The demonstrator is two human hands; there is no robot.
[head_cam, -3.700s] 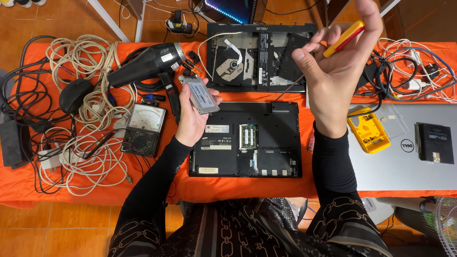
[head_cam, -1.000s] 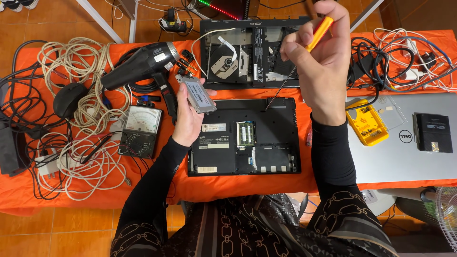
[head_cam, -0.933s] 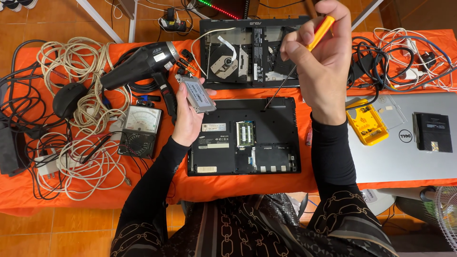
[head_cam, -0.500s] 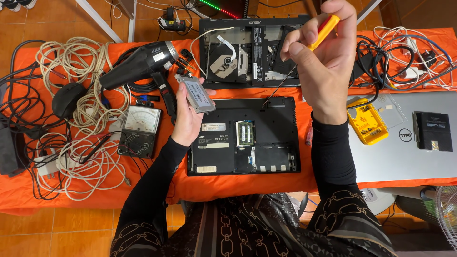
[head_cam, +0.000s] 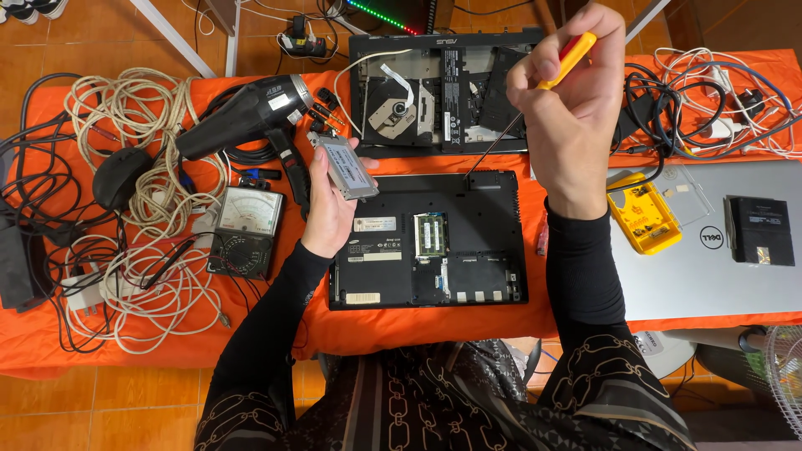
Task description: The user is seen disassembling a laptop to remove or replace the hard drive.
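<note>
My left hand (head_cam: 327, 209) grips a flat silver drive (head_cam: 344, 166), held up over the left edge of an upturned black laptop (head_cam: 428, 242) whose bottom panels are off. My right hand (head_cam: 572, 108) is raised above the laptop's far right corner and holds a screwdriver (head_cam: 535, 96) with a yellow and red handle. Its thin shaft slants down to the left, and the tip sits at the laptop's back edge.
A second opened laptop base (head_cam: 443, 92) lies behind. A black heat gun (head_cam: 246, 113), an analog multimeter (head_cam: 246, 230), a black mouse (head_cam: 121, 175) and coiled cables (head_cam: 138, 276) fill the left. A yellow bit case (head_cam: 643, 213) and silver laptop (head_cam: 710, 250) sit right.
My right hand has come down from higher up and shifted left, bringing the screwdriver tip to the laptop's back edge. The left hand still holds the drive in the same place.
</note>
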